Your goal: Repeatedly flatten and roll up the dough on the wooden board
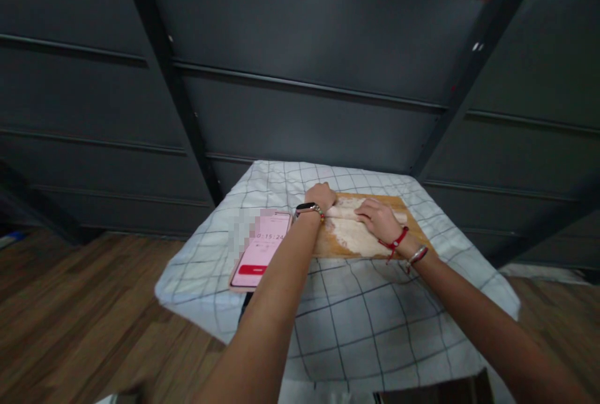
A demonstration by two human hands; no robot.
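Note:
A wooden board (334,249) lies on the cloth and bears a thin, pale, floury sheet that looks like dough (359,238). Across the sheet runs a pale roll (344,211); whether it is rolled-up dough or a floured rolling pin I cannot tell. My left hand (320,194) is closed at the roll's left end, its fingertips mostly hidden. Bent fingers of my right hand (379,219) press on the roll right of its middle, and the right end shows beyond them. A phone (263,247) with a running timer lies left of my left forearm.
A white checked cloth (347,310) covers the small table. Dark metal panels (304,116) rise just behind it. Wooden flooring (117,304) shows at both sides. A dark brown object (440,391) sits at the near edge.

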